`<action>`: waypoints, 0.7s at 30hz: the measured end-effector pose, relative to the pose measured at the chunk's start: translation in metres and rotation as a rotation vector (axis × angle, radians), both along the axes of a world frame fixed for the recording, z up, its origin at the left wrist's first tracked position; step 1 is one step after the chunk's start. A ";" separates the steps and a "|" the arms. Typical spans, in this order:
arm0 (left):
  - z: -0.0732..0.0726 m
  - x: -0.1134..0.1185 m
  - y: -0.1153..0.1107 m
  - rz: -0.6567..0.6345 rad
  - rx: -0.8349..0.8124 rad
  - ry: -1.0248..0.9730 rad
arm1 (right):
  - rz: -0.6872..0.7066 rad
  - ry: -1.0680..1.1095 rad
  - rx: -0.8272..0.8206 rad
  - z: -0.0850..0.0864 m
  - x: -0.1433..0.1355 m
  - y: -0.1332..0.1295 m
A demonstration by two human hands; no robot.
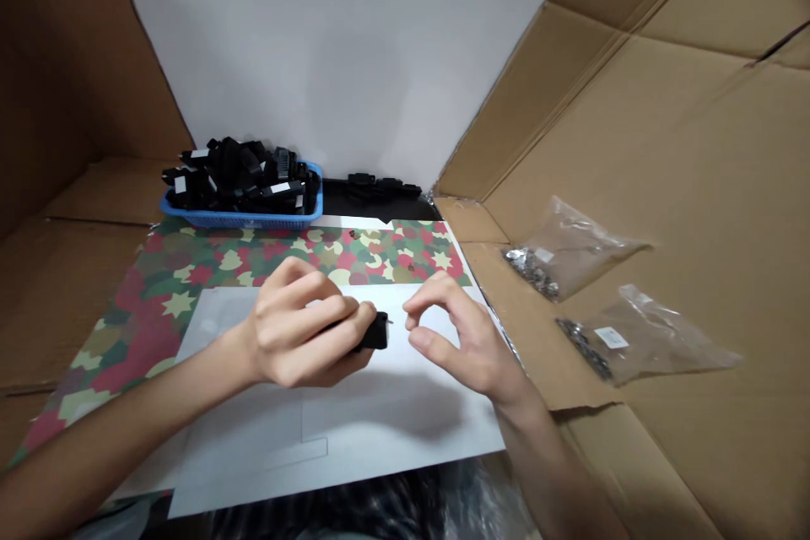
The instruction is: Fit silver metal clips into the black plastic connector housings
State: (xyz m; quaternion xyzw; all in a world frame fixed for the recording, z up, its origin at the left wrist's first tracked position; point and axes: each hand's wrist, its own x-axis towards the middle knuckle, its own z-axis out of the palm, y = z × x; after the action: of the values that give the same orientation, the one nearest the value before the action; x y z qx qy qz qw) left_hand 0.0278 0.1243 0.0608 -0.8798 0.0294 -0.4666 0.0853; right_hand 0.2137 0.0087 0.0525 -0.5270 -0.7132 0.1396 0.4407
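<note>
My left hand (310, 325) is closed around a small black plastic part (378, 332), held above the white sheet. Most of the part is hidden by the fingers; its squared end points right, with a thin metal pin or screw (391, 321) sticking out of it. Just to the right, my right hand (456, 337) is curved toward that end without touching it. Its thumb and forefinger are bent, with a narrow gap between the tips, and nothing shows between them.
A blue basket (253, 221) heaped with black parts (244, 173) stands at the back left. More black pieces (383, 184) lie beside it. White sheets (405, 405) cover a camouflage-patterned mat (183, 270). Two clear bags of small metal pieces (537, 270) (591, 348) rest on cardboard at right.
</note>
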 end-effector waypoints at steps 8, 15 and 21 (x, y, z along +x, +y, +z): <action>0.010 -0.011 -0.006 -0.058 -0.111 0.112 | 0.114 -0.132 0.114 0.007 -0.009 -0.003; 0.016 -0.002 -0.018 -0.071 -0.414 0.047 | 0.130 -0.090 0.086 0.009 -0.008 -0.001; 0.022 0.008 -0.019 -0.167 -1.364 0.396 | 0.127 0.018 -0.108 0.005 -0.006 0.007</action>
State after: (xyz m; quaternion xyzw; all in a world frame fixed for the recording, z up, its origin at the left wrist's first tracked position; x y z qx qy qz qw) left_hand 0.0354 0.1056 0.0832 -0.8002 -0.1868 -0.2174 -0.5268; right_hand 0.2074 0.0152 0.0578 -0.5026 -0.7326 0.2102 0.4081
